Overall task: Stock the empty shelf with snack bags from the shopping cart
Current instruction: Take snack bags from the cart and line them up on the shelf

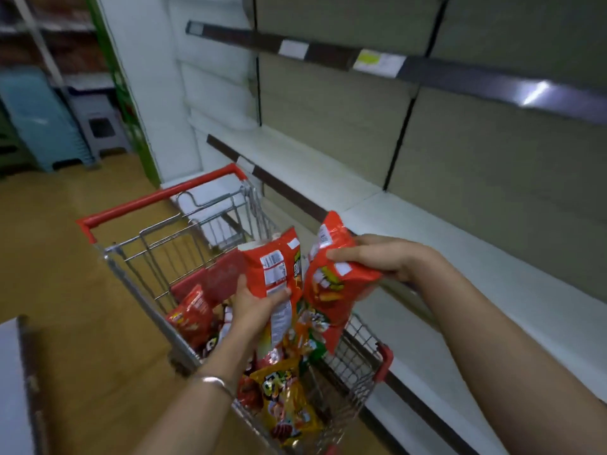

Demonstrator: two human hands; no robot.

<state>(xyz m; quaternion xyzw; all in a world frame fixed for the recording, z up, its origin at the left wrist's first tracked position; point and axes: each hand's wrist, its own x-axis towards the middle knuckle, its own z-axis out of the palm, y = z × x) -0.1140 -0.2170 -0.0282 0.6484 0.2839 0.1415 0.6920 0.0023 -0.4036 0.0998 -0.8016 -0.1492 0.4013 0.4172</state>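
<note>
My left hand (254, 307) grips a red snack bag (274, 261) upright, its back label facing me, above the shopping cart (138, 254). My right hand (377, 257) holds a second red snack bag (331, 284) by its upper part, tilted, just right of the first and over the cart's right side. Several more snack bags (285, 399), red and yellow, lie piled in the cart. The white empty shelf (460, 257) runs along the right at about hand height, bare.
A higher shelf edge (427, 70) with price tags runs above, also bare. The cart's red handle (157, 195) points away from me. Stacked plastic stools (42, 126) stand at the far left on the wooden floor. A white surface corner (13, 382) sits at my lower left.
</note>
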